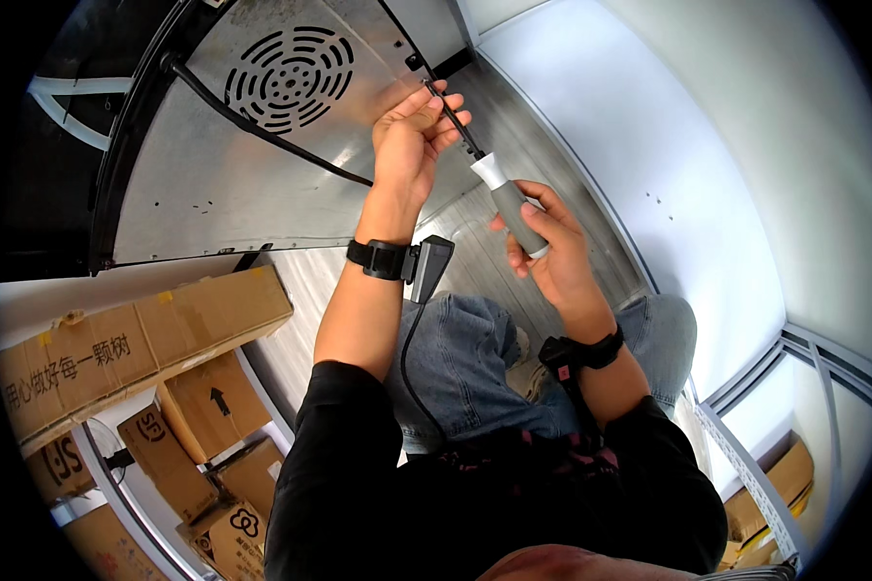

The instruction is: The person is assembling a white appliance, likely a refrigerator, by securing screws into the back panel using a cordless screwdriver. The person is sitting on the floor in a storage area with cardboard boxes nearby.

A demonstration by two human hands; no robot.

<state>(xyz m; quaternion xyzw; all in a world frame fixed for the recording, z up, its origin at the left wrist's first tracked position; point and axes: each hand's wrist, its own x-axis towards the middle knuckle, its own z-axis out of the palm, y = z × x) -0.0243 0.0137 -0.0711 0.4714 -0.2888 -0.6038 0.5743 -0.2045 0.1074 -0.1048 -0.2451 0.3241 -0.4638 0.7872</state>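
Screwdriver (pixel 490 172), tip by the right edge of the metal panel (pixel 213 194).
Boxes (pixel 213 310) at left, below panel; left hand (pixel 415 136), fingers curled narrow at the shaft (pixel 462 130) near the tip, cannot tell if gripping; right hand (pixel 555 242) wrapped round the grey handle (pixel 515 213); white panel (pixel 639 126) beyond.

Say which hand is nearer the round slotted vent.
Left. In view, the left hand is just lower right of the slotted vent, at the screwdriver shaft; the right hand is farther lower right, gripping the handle.
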